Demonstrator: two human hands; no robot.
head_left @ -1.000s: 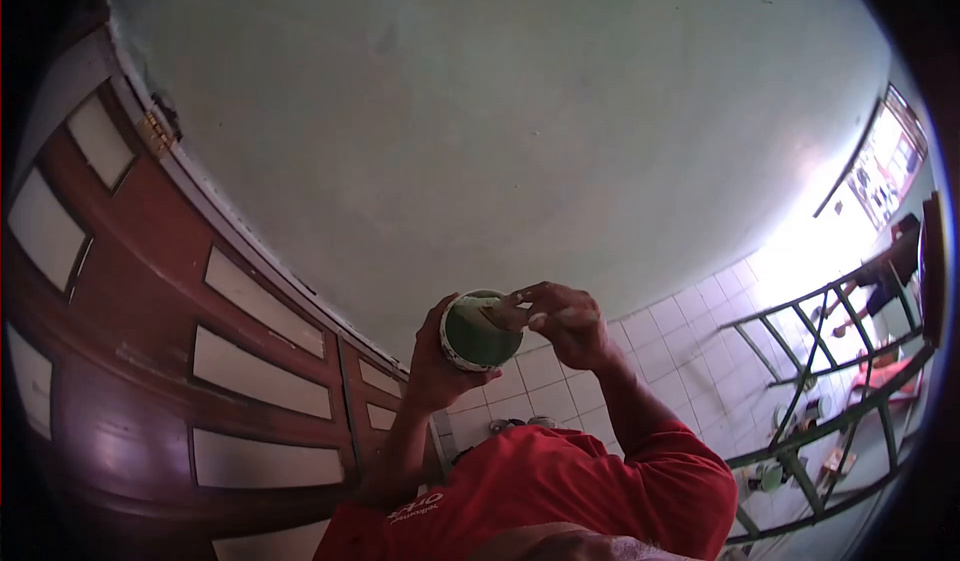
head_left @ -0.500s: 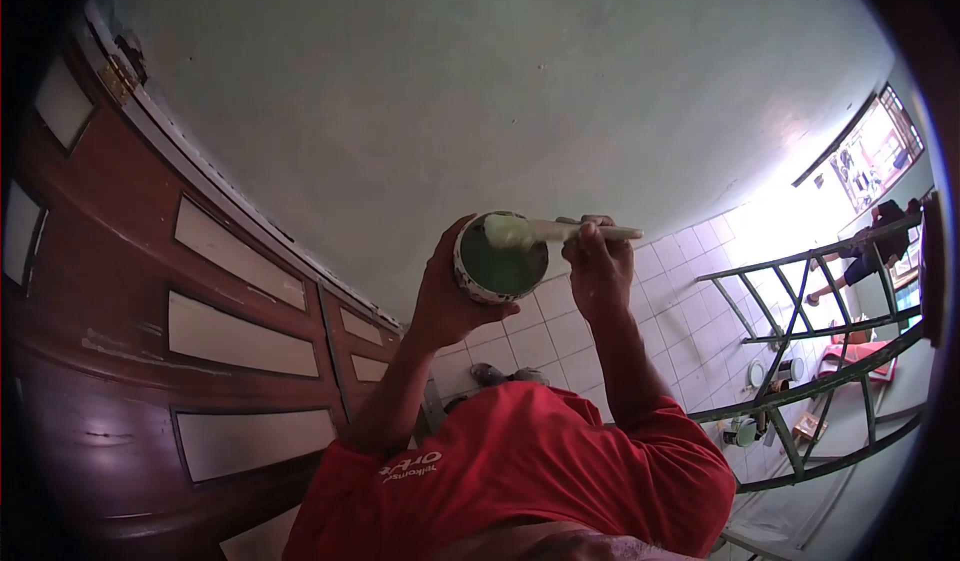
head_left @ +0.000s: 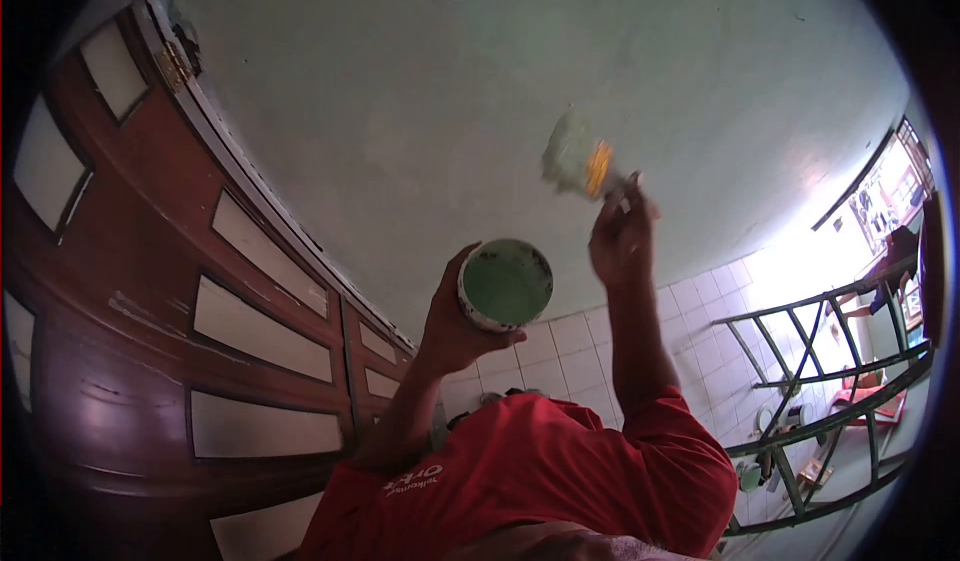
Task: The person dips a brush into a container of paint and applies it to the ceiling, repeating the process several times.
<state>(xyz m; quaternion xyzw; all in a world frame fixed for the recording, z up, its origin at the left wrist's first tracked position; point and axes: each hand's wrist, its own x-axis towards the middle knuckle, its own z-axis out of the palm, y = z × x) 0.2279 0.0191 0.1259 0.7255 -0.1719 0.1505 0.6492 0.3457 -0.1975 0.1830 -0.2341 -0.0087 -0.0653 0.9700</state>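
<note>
My left hand [head_left: 452,323] is wrapped round a round paint pot [head_left: 507,283], its open top facing me and green paint inside. Dark smears mark the pot's inner rim. Up and to the right, my right hand [head_left: 625,233] grips the handle of a paintbrush [head_left: 573,154]. Pale green paint coats the wide bristles, and a yellow-orange band shows below them. The bristles overlap the pale green wall [head_left: 400,91] in this view.
A dark red-brown panelled door [head_left: 150,311] stands on the left. At right is a green metal scaffold frame [head_left: 800,361], with another person [head_left: 890,261] behind it. Tubs [head_left: 748,476] sit on the white tiled floor [head_left: 560,346] near its foot.
The paintbrush has left its place over the pot and swung up and right to the wall with my right hand. My left hand still holds the pot.
</note>
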